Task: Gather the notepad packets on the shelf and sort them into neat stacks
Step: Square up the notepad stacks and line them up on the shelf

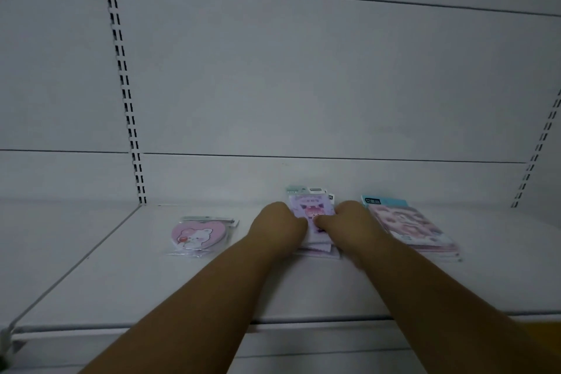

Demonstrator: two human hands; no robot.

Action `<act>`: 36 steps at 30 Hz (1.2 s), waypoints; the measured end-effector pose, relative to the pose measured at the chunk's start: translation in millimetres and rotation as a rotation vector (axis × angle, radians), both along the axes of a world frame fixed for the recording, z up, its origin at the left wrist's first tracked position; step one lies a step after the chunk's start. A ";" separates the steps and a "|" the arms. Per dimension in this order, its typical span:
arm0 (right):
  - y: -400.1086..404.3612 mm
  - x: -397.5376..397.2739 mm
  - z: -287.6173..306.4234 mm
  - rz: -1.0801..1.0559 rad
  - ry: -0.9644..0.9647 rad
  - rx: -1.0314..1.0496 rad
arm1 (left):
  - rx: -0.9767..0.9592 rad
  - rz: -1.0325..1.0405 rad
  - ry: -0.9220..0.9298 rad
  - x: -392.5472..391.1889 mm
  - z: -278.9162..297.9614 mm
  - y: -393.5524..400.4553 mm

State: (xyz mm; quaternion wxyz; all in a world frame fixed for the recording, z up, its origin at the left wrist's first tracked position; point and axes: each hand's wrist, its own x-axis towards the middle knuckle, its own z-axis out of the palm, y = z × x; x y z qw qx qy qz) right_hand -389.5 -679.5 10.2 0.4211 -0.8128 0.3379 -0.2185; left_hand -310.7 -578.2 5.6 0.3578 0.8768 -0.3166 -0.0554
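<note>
Notepad packets (purple stack (312, 215)) sit mid-shelf (121, 276), long axis running away from the person, left hand (277, 226) and right hand (346, 223) clamping opposite sides, equally near.

Two bare, sleeveless forearms (194, 307)

A white back panel (303, 70) with slotted uprights (121, 70); dim, perhaps metal.
</note>
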 end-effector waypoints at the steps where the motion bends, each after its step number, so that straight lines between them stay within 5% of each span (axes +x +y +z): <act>1: -1.9 1.2 0.0 -0.001 -0.021 0.041 | -0.016 0.006 0.023 0.6 -0.5 0.0; 5: -5.5 2.5 -6.1 0.023 -0.189 0.211 | -0.184 0.022 0.204 10.5 -4.9 3.7; 12: -8.6 9.1 -12.5 0.111 -0.421 0.139 | -0.692 -0.008 0.529 16.8 -4.6 7.4; 15: -11.0 13.2 -9.3 0.139 -0.433 0.040 | -0.726 -0.083 0.417 13.9 -6.0 8.9; 18: -2.4 17.5 -10.1 0.172 -0.616 0.280 | -0.802 -0.194 0.375 4.8 -8.6 6.9; 25: 11.9 13.1 -18.6 0.378 -0.744 0.571 | -0.927 -0.307 0.648 0.4 -11.0 6.1; 36: 4.3 11.8 -26.6 0.445 -0.697 0.478 | -0.979 -0.425 0.817 5.2 -19.1 6.9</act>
